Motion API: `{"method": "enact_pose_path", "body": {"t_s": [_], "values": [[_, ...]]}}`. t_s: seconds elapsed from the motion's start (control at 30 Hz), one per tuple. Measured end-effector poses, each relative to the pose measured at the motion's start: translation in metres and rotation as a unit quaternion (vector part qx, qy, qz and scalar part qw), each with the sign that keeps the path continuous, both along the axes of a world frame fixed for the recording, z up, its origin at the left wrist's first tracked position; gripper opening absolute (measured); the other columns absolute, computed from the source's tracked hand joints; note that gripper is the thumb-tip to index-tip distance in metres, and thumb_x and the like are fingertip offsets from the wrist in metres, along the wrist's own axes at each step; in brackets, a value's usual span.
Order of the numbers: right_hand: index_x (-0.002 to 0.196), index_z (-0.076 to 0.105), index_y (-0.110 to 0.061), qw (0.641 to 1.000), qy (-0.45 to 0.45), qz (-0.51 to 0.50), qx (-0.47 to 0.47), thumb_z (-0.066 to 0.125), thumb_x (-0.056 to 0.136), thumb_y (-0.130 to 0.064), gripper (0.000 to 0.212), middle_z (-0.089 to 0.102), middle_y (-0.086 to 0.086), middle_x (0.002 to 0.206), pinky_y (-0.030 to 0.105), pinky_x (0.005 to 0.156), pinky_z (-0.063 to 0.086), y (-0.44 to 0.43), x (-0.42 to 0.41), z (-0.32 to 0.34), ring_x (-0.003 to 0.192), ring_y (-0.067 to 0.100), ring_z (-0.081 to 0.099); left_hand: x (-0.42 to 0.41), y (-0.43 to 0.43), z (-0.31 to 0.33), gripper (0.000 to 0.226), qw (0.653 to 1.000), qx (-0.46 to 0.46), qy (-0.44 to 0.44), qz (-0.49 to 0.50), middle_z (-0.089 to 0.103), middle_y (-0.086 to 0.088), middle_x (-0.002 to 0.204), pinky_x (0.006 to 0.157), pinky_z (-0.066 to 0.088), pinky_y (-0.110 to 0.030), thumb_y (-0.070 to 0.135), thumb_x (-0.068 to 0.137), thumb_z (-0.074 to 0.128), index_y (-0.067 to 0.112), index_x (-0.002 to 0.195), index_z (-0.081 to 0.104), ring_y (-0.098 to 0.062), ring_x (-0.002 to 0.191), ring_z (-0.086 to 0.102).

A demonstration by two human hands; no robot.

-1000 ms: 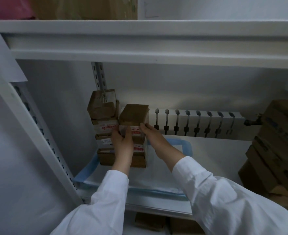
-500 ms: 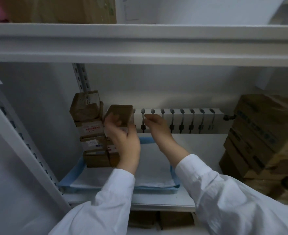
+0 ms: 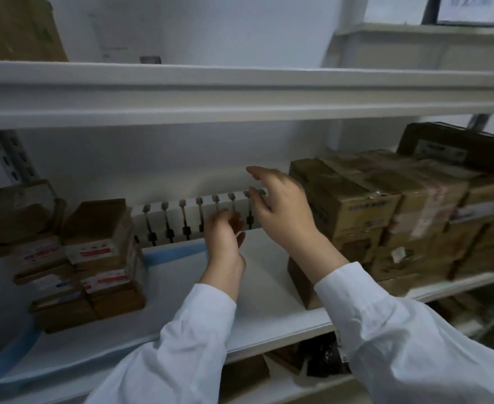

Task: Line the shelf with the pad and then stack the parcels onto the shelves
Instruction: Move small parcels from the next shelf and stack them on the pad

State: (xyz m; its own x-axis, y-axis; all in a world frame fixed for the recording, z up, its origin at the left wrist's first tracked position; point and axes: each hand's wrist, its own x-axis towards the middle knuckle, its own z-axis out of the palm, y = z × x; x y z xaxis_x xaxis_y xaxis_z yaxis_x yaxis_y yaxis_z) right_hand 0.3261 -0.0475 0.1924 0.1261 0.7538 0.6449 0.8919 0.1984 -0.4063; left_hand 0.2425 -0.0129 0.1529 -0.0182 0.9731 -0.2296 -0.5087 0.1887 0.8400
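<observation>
Right now, from the head camera, both of my hands are up over the middle of the shelf (image 3: 269, 336), in white sleeves, and neither is touching a parcel. My left hand (image 3: 224, 243) hovers above the shelf's back edge. Its fingers are loosely curled and blurred, and I can see nothing in them. My right hand (image 3: 283, 211) is higher and further right. It is released with the fingers spread, just beside the near corner of the pile of parcels (image 3: 385, 217) that fills the shelf's right end. That pile is brown cartons with tape and labels, packed close and several layers high.

The pad (image 3: 167, 255), white with a blue border, lies flat on the left half of the shelf, and its blue strip shows along the back edge and at the front left corner. On it, toward the back left corner, stand two stacks of small parcels (image 3: 103, 252), side by side and touching. Each stack is several brown boxes high with white and red labels on the fronts.

Behind my hands, a white slotted panel (image 3: 187, 223) runs along the wall at the shelf's back edge. The upper shelf (image 3: 240, 91) crosses overhead, with a large cardboard box (image 3: 15, 27) at its left end. Below the front edge, dim packages sit on a lower level, too dark to make out.
</observation>
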Motion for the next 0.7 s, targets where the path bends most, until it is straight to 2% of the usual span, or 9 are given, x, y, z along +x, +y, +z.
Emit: {"method": "enact_pose_path", "body": {"t_s": [0.1, 0.17, 0.23, 0.3, 0.37, 0.47, 0.53, 0.6, 0.7], "values": [[0.130, 0.054, -0.017, 0.997, -0.032, -0.067, 0.001, 0.050, 0.090, -0.023, 0.041, 0.060, 0.008, 0.124, 0.044, 0.100, 0.035, -0.014, 0.032, 0.001, 0.117, 0.032, 0.052, 0.029, -0.007, 0.001, 0.017, 0.995, -0.071, -0.019, -0.072, 0.058, -0.004, 0.082, 0.068, 0.043, -0.027, 0.014, 0.093, 0.042, 0.012, 0.082, 0.055, -0.015, 0.077, 0.055], [0.133, 0.049, -0.017, 0.990, -0.038, -0.135, -0.017, 0.050, 0.091, -0.026, 0.043, 0.052, 0.011, 0.133, 0.043, 0.108, 0.025, -0.023, 0.053, 0.004, 0.127, 0.033, 0.040, 0.047, -0.014, 0.005, 0.016, 0.989, -0.090, -0.012, -0.115, 0.057, -0.005, 0.086, 0.074, 0.042, -0.032, 0.020, 0.094, 0.045, 0.012, 0.086, 0.056, -0.017, 0.080, 0.054], [0.139, 0.041, -0.015, 0.974, -0.028, -0.215, -0.057, 0.047, 0.093, -0.035, 0.050, 0.037, 0.014, 0.146, 0.043, 0.115, 0.012, -0.029, 0.073, 0.008, 0.139, 0.034, 0.025, 0.063, -0.021, 0.011, 0.018, 0.984, -0.092, 0.013, -0.154, 0.055, -0.006, 0.085, 0.076, 0.042, -0.035, 0.025, 0.094, 0.049, 0.010, 0.094, 0.057, -0.021, 0.082, 0.053], [0.143, 0.033, -0.009, 0.955, -0.005, -0.275, -0.109, 0.041, 0.094, -0.044, 0.060, 0.025, 0.017, 0.153, 0.044, 0.118, 0.001, -0.032, 0.094, 0.009, 0.144, 0.035, 0.012, 0.078, -0.031, 0.019, 0.022, 0.978, -0.083, 0.026, -0.192, 0.054, -0.006, 0.080, 0.069, 0.044, -0.032, 0.027, 0.095, 0.050, 0.009, 0.085, 0.057, -0.020, 0.074, 0.051], [0.145, 0.030, -0.006, 0.940, 0.023, -0.306, -0.148, 0.034, 0.094, -0.051, 0.068, 0.020, 0.020, 0.155, 0.046, 0.118, -0.003, -0.032, 0.111, 0.007, 0.145, 0.036, 0.007, 0.090, -0.035, 0.021, 0.024, 0.970, -0.078, 0.032, -0.228, 0.059, -0.006, 0.081, 0.076, 0.047, -0.034, 0.032, 0.094, 0.051, 0.012, 0.080, 0.058, -0.022, 0.077, 0.055], [0.144, 0.034, -0.007, 0.929, 0.050, -0.314, -0.187, 0.020, 0.095, -0.058, 0.073, 0.024, 0.021, 0.154, 0.048, 0.117, -0.005, -0.035, 0.133, 0.001, 0.146, 0.036, 0.008, 0.108, -0.035, 0.018, 0.042, 0.964, -0.067, 0.041, -0.255, 0.064, -0.011, 0.112, 0.102, 0.041, -0.047, 0.048, 0.086, 0.058, 0.015, 0.111, 0.061, -0.032, 0.110, 0.057], [0.142, 0.039, -0.008, 0.934, 0.057, -0.297, -0.192, 0.013, 0.095, -0.059, 0.074, 0.029, 0.022, 0.151, 0.049, 0.117, -0.005, -0.037, 0.140, -0.003, 0.145, 0.035, 0.012, 0.116, -0.034, 0.015, 0.068, 0.963, -0.063, 0.044, -0.258, 0.059, -0.010, 0.127, 0.105, 0.037, -0.052, 0.059, 0.076, 0.064, 0.019, 0.128, 0.053, -0.034, 0.119, 0.052], [0.139, 0.042, -0.008, 0.943, 0.059, -0.281, -0.170, 0.014, 0.095, -0.058, 0.073, 0.035, 0.022, 0.148, 0.048, 0.118, -0.003, -0.038, 0.145, -0.005, 0.143, 0.035, 0.018, 0.122, -0.032, 0.013, 0.077, 0.964, -0.066, 0.045, -0.252, 0.058, -0.011, 0.128, 0.104, 0.038, -0.052, 0.063, 0.069, 0.067, 0.020, 0.131, 0.048, -0.034, 0.119, 0.052], [0.136, 0.045, -0.006, 0.956, 0.096, -0.240, -0.138, 0.020, 0.096, -0.056, 0.068, 0.042, 0.023, 0.141, 0.048, 0.118, 0.004, -0.038, 0.149, -0.004, 0.138, 0.035, 0.028, 0.124, -0.026, 0.009, 0.061, 0.968, -0.069, 0.047, -0.235, 0.062, -0.012, 0.119, 0.099, 0.043, -0.047, 0.060, 0.073, 0.066, 0.020, 0.117, 0.050, -0.033, 0.113, 0.056]]}}
